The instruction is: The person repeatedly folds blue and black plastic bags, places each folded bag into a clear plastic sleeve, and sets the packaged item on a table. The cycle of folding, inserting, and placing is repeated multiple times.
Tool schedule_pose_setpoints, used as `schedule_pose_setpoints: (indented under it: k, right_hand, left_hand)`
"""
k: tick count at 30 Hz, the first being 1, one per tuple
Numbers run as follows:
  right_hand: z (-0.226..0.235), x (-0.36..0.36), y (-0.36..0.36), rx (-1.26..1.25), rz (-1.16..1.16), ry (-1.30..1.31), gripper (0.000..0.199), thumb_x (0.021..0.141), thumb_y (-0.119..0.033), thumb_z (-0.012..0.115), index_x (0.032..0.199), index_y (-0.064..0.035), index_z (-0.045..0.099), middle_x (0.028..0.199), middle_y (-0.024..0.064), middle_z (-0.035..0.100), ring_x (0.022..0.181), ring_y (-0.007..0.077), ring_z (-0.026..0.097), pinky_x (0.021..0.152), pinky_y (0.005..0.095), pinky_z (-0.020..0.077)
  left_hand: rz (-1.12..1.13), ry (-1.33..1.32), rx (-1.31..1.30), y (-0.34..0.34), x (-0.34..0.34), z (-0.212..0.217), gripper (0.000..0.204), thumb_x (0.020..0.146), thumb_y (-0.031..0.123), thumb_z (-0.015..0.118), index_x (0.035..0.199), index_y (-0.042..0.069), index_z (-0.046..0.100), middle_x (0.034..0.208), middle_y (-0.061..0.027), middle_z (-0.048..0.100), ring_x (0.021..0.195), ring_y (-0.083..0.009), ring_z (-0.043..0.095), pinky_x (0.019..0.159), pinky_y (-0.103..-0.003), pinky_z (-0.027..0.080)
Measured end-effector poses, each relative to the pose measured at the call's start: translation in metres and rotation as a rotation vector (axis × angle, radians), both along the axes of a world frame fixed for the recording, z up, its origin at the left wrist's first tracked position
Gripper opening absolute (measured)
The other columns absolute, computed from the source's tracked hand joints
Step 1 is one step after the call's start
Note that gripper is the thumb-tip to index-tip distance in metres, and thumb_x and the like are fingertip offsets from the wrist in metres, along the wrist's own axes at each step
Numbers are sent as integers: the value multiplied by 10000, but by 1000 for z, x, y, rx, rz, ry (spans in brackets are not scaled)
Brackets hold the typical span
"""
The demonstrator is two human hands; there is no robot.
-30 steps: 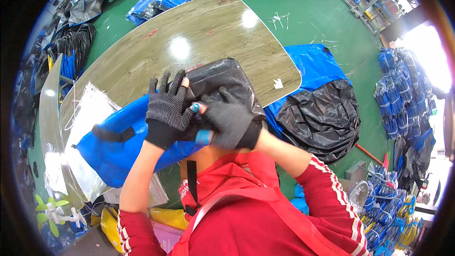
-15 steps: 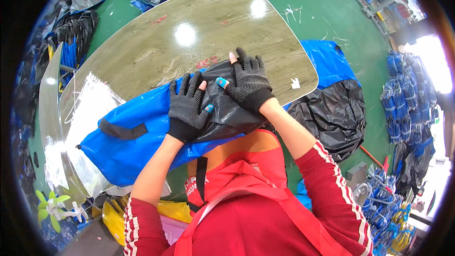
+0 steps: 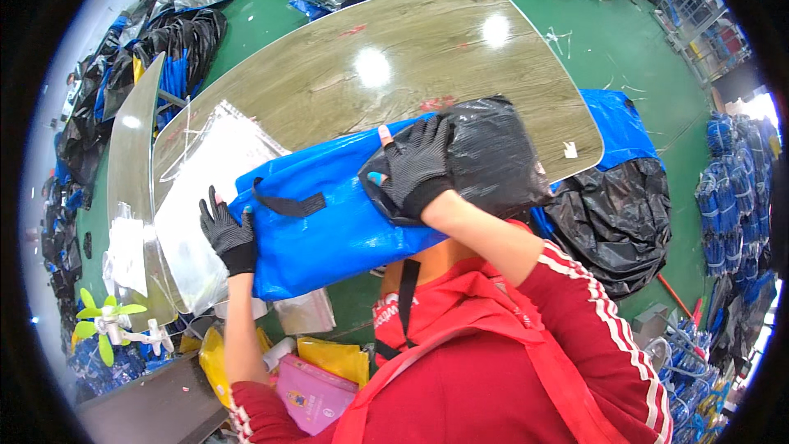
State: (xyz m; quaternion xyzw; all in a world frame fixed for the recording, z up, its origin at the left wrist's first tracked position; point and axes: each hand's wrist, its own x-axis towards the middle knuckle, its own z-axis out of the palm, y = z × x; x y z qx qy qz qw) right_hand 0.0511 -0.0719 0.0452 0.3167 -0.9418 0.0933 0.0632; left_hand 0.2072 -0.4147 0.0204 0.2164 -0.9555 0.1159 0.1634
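Observation:
A folded blue bag (image 3: 329, 251) of shiny woven plastic lies across the near edge of the table, a short black strap handle on its upper face. Its black part (image 3: 493, 148) is folded over at the right end. My right hand (image 3: 415, 164), in a dotted black glove with some bare fingertips, rests flat on the fold where black meets blue. At the bag's left end is my left hand (image 3: 228, 234), gloved alike, fingers spread, its thumb side against the blue edge. Beneath those fingers lie clear plastic sleeves (image 3: 193, 197).
The wood-patterned table (image 3: 329, 66) has a rounded right corner. Another blue and black bag (image 3: 612, 214) is right of it. Bundled blue bags (image 3: 727, 189) stand farther right. A small green-bladed fan (image 3: 107, 321) and a pink package (image 3: 312, 395) are at lower left.
My left hand has moved left from the black part to the bag's left end. My right hand lies flatter on the fold. The bag lies farther right in view, its black part more spread.

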Motion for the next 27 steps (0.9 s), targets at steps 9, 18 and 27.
schedule_pose_setpoints:
  k: [9,18,27]
  right_hand:
    - [-62,8,-72,-97,94,-105,576,862,-433,534,1397,-223,499,1419,234,438,1362,457,317,1096,704,59]
    - [-45,15,-60,-189,171,99,511,895,-354,491,1374,-180,517,1416,259,436,1368,452,311,1130,655,50]
    - [-98,102,-1,694,-591,1184,323,985,-159,431,1266,-24,516,1230,208,572,1139,335,540,1005,423,422]
  left_hand:
    - [303,98,1821,-28,43,30,785,912,571,557,1439,16,385,1351,-145,537,1167,-280,559,986,-392,459]
    - [271,108,1945,-24,31,50,676,901,432,635,1379,-5,441,1248,-182,593,1067,-298,612,930,-429,507]
    - [-279,294,1811,235,-108,157,404,822,186,637,1183,25,553,1017,-118,628,910,-186,624,816,-349,525]
